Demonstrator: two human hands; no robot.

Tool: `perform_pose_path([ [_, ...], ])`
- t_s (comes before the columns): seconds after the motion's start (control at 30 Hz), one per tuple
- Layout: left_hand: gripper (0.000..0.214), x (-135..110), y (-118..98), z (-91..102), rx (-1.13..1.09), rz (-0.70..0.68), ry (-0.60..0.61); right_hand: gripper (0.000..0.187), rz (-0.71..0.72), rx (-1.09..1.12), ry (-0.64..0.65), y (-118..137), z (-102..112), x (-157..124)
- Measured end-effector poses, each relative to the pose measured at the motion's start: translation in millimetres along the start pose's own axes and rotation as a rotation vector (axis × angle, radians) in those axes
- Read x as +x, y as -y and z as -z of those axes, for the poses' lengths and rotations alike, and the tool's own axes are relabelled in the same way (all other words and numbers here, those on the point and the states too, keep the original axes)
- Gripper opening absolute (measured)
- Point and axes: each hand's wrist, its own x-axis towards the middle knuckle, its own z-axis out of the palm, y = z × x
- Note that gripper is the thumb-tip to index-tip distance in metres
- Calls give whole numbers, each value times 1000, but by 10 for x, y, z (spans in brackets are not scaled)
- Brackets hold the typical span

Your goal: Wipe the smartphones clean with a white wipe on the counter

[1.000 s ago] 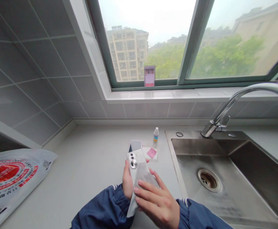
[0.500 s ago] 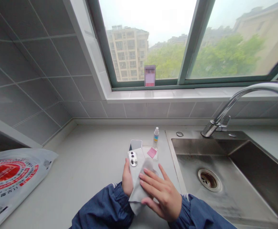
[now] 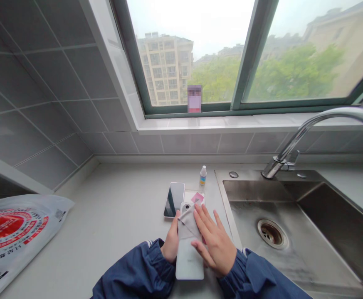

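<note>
A white phone (image 3: 190, 259) is held back side up in my left hand (image 3: 170, 241), whose fingers are closed around its left edge. Over the upper part of the phone's back lies a grey cleaning cloth (image 3: 188, 222), partly covering the camera area. My right hand (image 3: 215, 241) holds this cloth against the phone under long, stretched fingers, its thumb apart lower down. Just behind, a second phone (image 3: 174, 199) with a dark screen lies on the counter. A pink square (image 3: 197, 197) sits on a clear flat case, partly hidden by the held phone.
A small white bottle (image 3: 203, 175) stands behind the pink square. To the right is a steel sink (image 3: 240, 224) with a chrome faucet (image 3: 296, 139). A printed plastic bag (image 3: 22, 228) lies at the left on the white counter (image 3: 122, 207). A window frame (image 3: 212, 109) runs behind.
The held phone has turned more upright and come lower, baring the second phone's screen. The cloth and my right hand have moved up the phone's back, uncovering its lower part.
</note>
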Motion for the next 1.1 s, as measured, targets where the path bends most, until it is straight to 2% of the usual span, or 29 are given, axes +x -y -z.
perform_pose_path([
  [0.13,77,-102,-6,-48,85,331,28,61,-69,91,-82,-80,-11,-1],
  [0.23,91,-150,-9,-13,125,454,-12,54,-103,290,-131,-105,44,14],
  [0.33,104,-142,4,49,181,583,13,44,-174,587,-144,-92,145,45],
  [0.43,103,-116,13,47,246,573,41,39,-254,812,-131,-64,234,80],
  [0.53,103,-100,7,-11,307,533,50,37,-314,939,-108,-61,268,99],
  [0.77,98,-78,-17,-66,358,620,85,41,-499,1231,-39,-131,181,74],
  [0.87,95,-67,-21,-64,372,700,119,42,-517,1365,-19,-134,150,72],
  [0.97,95,-64,-28,-52,363,718,137,42,-522,1432,-7,-116,149,84],
  [1.1,98,-69,-54,-27,343,636,138,42,-575,1469,-33,-82,165,99],
])
